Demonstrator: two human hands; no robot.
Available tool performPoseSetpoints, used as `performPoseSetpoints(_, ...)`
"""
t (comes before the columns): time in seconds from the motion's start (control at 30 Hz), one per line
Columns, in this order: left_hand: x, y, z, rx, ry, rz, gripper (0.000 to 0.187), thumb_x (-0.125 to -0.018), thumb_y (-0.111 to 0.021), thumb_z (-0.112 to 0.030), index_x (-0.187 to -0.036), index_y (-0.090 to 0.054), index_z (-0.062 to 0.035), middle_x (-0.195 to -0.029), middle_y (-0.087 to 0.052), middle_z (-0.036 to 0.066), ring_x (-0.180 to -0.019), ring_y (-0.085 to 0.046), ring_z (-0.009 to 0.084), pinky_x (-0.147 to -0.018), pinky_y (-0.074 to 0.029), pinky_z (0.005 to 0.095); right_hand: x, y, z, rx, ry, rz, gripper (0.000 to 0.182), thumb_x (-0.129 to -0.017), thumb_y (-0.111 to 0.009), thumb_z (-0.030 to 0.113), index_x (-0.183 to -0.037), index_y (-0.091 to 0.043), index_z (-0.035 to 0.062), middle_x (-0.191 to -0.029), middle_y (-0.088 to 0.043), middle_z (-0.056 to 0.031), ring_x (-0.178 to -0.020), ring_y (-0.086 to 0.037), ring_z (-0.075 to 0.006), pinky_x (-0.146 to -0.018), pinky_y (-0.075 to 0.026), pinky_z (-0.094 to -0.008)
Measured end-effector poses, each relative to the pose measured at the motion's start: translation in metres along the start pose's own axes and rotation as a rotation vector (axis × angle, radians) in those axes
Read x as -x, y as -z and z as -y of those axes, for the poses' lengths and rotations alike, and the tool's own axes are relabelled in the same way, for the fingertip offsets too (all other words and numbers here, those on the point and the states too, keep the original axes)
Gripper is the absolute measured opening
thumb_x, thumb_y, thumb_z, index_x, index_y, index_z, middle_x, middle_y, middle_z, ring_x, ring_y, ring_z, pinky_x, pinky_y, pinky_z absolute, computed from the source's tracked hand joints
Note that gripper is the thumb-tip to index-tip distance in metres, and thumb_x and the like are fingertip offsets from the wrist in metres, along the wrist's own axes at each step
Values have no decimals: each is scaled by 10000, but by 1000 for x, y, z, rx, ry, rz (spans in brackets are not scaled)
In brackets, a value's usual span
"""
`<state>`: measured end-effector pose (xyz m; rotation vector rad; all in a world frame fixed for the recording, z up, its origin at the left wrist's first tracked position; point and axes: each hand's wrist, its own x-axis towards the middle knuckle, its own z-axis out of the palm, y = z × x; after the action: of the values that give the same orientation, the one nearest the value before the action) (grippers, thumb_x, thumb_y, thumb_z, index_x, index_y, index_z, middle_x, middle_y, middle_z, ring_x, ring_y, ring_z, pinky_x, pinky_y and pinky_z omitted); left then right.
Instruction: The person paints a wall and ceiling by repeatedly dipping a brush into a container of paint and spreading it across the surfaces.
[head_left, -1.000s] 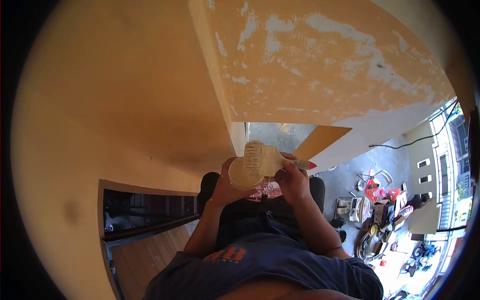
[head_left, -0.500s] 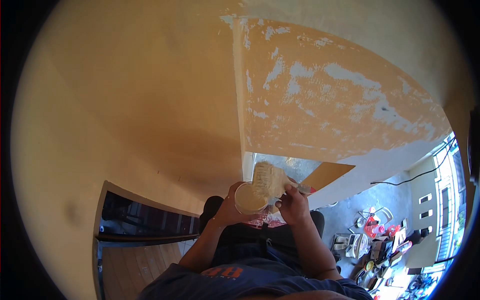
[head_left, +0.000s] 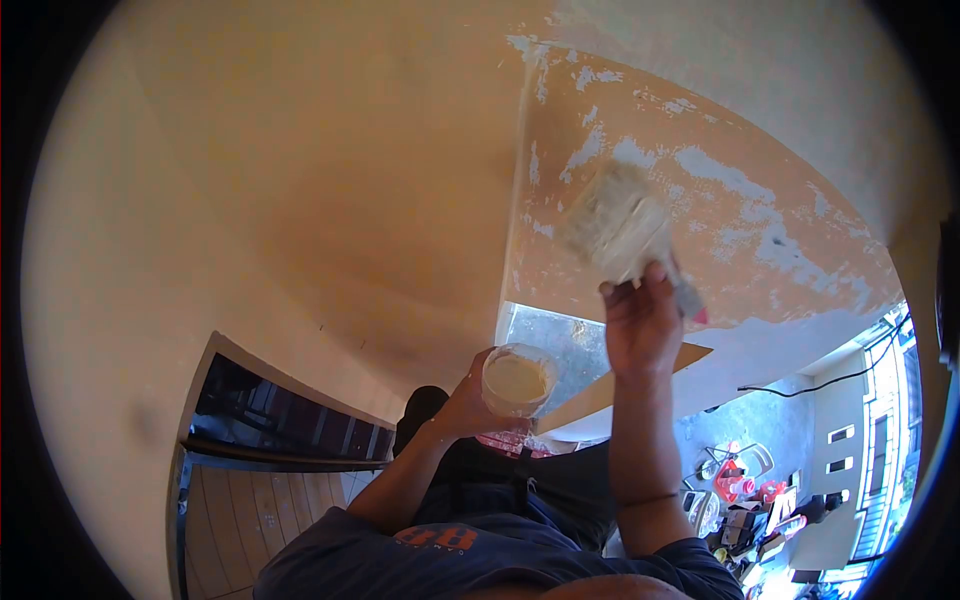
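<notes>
My left hand (head_left: 466, 402) is wrapped round the side of a clear tub (head_left: 518, 408), with cream-coloured paint (head_left: 514, 379) showing inside it. In my right hand (head_left: 643, 328), a wide paintbrush (head_left: 622, 225) is gripped by its handle, raised above and to the right of the tub. Pale paint coats its thick bristles, slightly blurred by motion. Behind the brush in this view spreads an orange-tan wall section (head_left: 720, 205) with patchy whitish areas.
A plain tan wall (head_left: 330, 150) fills the left side, above a dark-framed opening (head_left: 285, 400). Below at the right, a cluttered heap of items (head_left: 755, 510) lies on the grey floor (head_left: 725, 440). A dark cable (head_left: 800, 390) sticks out near the bright windows.
My right hand has lifted the paintbrush from the tub's rim up and to the right, in front of the patchy wall. The tub, still in my left hand, shows slightly farther right and higher.
</notes>
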<state>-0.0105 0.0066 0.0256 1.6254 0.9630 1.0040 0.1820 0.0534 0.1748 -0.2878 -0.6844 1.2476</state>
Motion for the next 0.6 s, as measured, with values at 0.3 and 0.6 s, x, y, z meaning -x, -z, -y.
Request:
performPoseSetpoints(0.3,12,0,11,17,16,-2,1071,-532,-875,-348,-1318,-238,2,-1271,-422,185,-1206,-433,288,-1009,-357,385,-45,-49,27,1292,1280,333,265,-753,-669,55,-1010,-655,-8,-926,-626,-125,-900,-589,-242,-748,-507,-320)
performPoseSetpoints(0.6,17,1,20,50,60,-8,1014,-529,-887,-245,-1308,-279,-17,-1266,-439,125,-1209,-423,225,-1023,-337,365,-58,-75,28,1720,1552,508,439,-589,-632,84,-1023,-670,30,-928,-563,-75,-846,-537,-240,-703,-459,-336)
